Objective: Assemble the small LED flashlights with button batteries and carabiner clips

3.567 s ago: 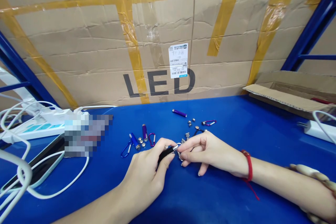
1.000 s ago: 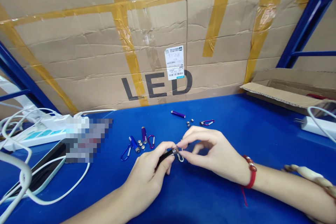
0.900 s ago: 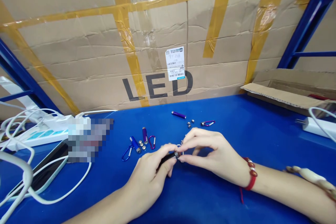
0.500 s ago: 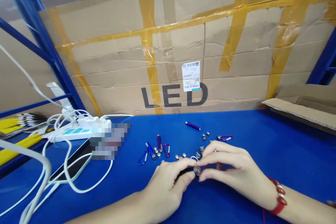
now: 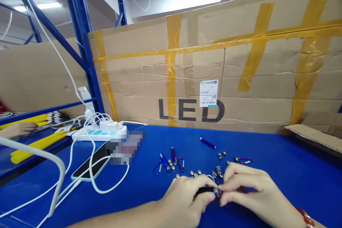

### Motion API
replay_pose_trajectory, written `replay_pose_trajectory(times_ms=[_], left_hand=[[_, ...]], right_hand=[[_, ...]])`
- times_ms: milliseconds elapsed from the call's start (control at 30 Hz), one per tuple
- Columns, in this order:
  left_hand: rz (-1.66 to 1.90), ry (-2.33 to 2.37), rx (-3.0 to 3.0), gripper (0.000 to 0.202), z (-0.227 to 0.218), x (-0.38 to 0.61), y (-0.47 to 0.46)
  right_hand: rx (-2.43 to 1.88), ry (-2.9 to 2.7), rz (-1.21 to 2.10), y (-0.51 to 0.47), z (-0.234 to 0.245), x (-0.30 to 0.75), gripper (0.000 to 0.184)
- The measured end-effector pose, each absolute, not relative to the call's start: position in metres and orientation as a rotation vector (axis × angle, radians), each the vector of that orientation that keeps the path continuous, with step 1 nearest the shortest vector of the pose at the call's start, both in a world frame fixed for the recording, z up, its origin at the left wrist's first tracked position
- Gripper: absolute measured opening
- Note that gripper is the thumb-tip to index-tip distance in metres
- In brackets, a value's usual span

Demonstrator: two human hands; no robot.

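Note:
My left hand is closed round a small black flashlight, its silver end pointing right. At that end my right hand has thumb and fingers pinched close together; whatever sits between the fingertips is too small to make out. Just beyond my hands lie silver metal pieces and several button cells. Farther left rest a blue mini flashlight with a blue carabiner, and a purple tube beside a purple carabiner.
Another purple tube lies farther back, and a carabiner with a metal cap at right. White cables loop around a phone and power strip. A taped cardboard sheet stands behind. Another person's hand shows far left.
The camera view has tilted up and shifted left, so everything appears lower and farther right. Both hands stay together at the flashlight's silver end. Another person's hand has come into view.

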State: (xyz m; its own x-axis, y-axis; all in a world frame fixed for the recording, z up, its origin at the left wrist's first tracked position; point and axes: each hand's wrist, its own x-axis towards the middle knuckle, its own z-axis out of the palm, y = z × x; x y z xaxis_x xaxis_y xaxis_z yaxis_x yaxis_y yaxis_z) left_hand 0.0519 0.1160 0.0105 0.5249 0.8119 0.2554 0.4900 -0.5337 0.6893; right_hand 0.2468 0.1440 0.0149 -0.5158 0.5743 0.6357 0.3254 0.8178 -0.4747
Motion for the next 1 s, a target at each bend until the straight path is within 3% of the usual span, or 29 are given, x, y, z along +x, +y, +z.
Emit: replay_pose_trajectory(times_ms=[1000], left_hand=[[0.58,0.969,2.372,0.005,0.0114,0.0495,0.114]], right_hand=[[-0.912,-2.051,0.801,0.1383,0.0137,0.2406,0.032]])
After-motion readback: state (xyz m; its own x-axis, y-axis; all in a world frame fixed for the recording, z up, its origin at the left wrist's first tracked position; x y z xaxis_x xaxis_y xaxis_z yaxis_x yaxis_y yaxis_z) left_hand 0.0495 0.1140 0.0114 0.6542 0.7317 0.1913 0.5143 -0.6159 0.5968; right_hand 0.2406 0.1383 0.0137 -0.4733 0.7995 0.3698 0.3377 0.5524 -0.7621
